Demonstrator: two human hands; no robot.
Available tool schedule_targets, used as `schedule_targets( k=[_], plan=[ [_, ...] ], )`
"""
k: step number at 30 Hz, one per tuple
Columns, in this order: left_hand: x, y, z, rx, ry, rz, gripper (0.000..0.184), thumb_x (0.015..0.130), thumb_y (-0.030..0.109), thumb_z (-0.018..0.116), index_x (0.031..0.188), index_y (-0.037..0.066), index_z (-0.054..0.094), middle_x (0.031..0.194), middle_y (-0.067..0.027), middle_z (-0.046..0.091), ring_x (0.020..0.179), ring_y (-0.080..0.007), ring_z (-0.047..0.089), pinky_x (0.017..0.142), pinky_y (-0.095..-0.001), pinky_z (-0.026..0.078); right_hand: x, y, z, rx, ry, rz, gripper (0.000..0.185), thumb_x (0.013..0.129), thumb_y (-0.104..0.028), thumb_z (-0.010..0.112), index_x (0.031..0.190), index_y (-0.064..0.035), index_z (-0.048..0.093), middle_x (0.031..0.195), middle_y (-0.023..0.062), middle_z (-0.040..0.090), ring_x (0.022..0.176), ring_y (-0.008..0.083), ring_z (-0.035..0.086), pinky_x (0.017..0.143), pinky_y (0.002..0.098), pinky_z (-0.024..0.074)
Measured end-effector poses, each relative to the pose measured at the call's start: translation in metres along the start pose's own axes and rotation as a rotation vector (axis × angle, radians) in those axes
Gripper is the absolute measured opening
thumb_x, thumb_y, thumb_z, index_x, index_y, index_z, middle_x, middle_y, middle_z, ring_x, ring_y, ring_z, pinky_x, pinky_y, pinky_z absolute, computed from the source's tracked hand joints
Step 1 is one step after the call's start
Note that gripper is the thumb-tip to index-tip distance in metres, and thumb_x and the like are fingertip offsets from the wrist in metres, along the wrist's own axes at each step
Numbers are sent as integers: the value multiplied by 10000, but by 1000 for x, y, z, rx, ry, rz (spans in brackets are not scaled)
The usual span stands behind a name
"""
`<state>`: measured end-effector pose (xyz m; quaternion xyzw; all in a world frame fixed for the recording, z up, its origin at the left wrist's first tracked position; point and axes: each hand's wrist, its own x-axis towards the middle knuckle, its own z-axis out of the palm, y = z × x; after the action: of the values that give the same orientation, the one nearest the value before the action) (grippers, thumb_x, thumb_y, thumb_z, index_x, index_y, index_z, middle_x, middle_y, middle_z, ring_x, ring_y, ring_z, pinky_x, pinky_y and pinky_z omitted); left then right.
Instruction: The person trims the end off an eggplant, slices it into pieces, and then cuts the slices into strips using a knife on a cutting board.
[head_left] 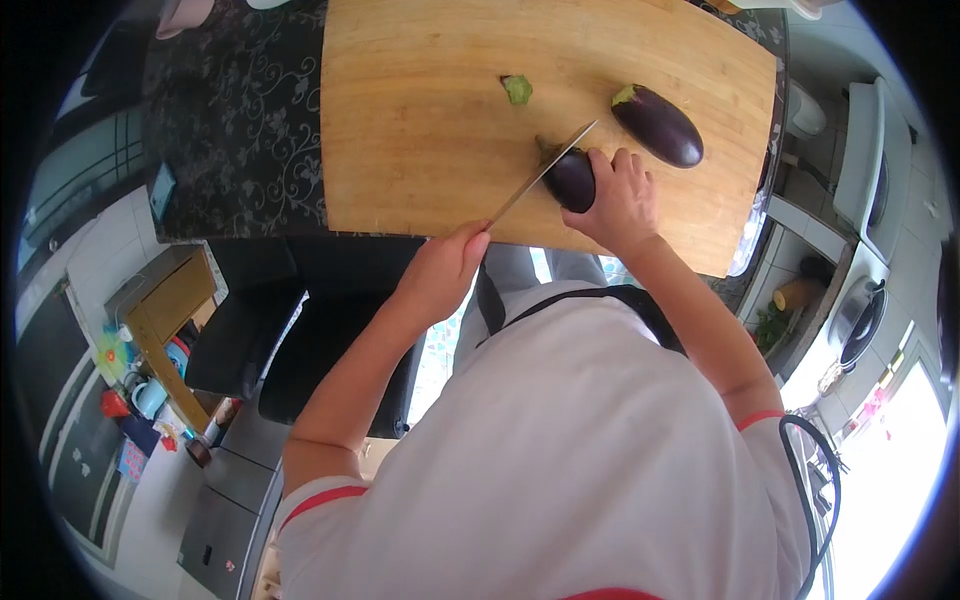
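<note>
My left hand (442,272) is closed around the handle of a knife (530,185), whose blade slants up and to the right. The blade lies across the stem end of an eggplant (571,182); I cannot tell how deep the edge sits. Fingers of my right hand (622,203) wrap the eggplant's other side and hold it on the wooden cutting board (420,130). A second eggplant (658,126) rests to the upper right, its stem end trimmed pale green. Farther up the board is a cut green eggplant cap (517,90).
The board lies on a black patterned tabletop (240,130). Black chairs (335,330) stand below the table's near edge on the left. At the right are a pan (862,325) and a white counter unit (870,165). A phone-like object (163,190) sits at the table's left edge.
</note>
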<state>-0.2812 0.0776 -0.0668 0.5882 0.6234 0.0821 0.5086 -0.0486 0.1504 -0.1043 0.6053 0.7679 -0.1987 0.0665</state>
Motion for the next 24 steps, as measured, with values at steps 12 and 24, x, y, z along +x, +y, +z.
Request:
schedule_targets(
  k=[12, 24],
  plan=[
    [60, -13, 43, -100, 88, 118, 422, 979, 315, 384, 1209, -6, 534, 932, -248, 635, 865, -410, 601, 776, -427, 468, -23, 23, -31, 310, 183, -114, 682, 546, -308, 783, 1161, -130, 547, 935, 123, 510, 945, 312, 518, 795, 424, 446],
    [54, -44, -24, 129, 488, 60, 394, 946, 322, 469, 1241, 70, 538, 934, -208, 648, 799, -366, 632, 701, -417, 491, 150, 123, -63, -143, 250, 116, 851, 641, -498, 753, 1360, -188, 419, 1182, 164, 559, 1117, 344, 540, 962, 501, 381]
  ],
)
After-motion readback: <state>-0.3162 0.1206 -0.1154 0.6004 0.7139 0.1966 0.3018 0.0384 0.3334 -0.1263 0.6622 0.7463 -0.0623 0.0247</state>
